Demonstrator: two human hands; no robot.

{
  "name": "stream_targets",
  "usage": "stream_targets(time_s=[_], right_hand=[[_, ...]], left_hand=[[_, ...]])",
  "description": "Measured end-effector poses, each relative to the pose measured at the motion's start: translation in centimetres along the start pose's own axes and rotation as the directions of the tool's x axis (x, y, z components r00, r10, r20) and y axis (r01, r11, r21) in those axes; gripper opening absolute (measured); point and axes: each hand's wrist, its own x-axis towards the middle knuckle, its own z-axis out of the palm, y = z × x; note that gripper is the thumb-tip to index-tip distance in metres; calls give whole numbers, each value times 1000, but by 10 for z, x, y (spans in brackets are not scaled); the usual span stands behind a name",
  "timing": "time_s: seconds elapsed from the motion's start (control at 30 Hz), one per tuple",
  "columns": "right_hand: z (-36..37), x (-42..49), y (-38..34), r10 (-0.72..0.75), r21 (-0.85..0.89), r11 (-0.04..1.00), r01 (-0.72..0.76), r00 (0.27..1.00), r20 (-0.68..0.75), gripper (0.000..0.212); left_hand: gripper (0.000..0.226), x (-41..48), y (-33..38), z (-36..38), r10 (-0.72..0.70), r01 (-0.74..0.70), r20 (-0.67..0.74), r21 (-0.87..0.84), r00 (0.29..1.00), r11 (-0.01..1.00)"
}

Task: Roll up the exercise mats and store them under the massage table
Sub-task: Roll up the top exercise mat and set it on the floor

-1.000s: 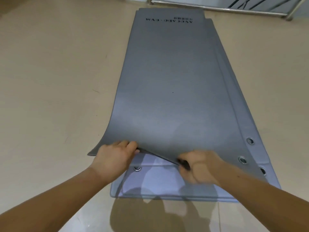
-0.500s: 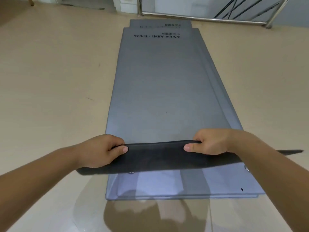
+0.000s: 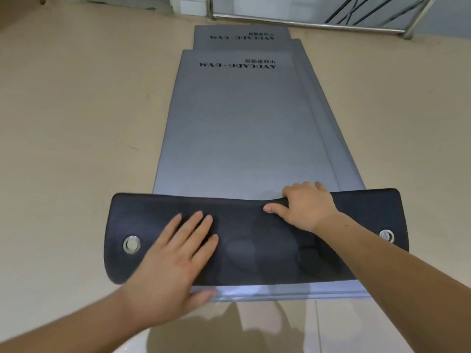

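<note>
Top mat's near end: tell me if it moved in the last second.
Yes: the near end flipped over toward the railing, black underside up.

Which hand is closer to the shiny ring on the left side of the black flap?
Left. The left hand presses flat just beside the ring; the right hand grips the top mat at its fold, farther across.

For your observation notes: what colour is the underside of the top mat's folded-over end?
The folded-over end is black, the mat's top face grey; head view.

Beige floor (image 3: 76, 123); steel railing (image 3: 305, 20) at far edge.
</note>
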Motion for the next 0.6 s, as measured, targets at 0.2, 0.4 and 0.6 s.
stream_targets(time_s=[0.2, 0.4, 0.6], right_hand=[[12, 3, -8, 36, -42, 998, -45, 981, -189, 62], [-2, -26, -46, -167, -258, 953, 159, 986, -9, 97], [38, -31, -66, -93, -347, 924, 158, 976, 197, 140]], left_hand=[[144, 21, -7, 41, -218, 195, 245, 114, 945, 974], [121, 40, -24, 39, -173, 161, 411, 65, 895, 985], [109, 52, -38, 18, -183, 234, 509, -37, 841, 972]])
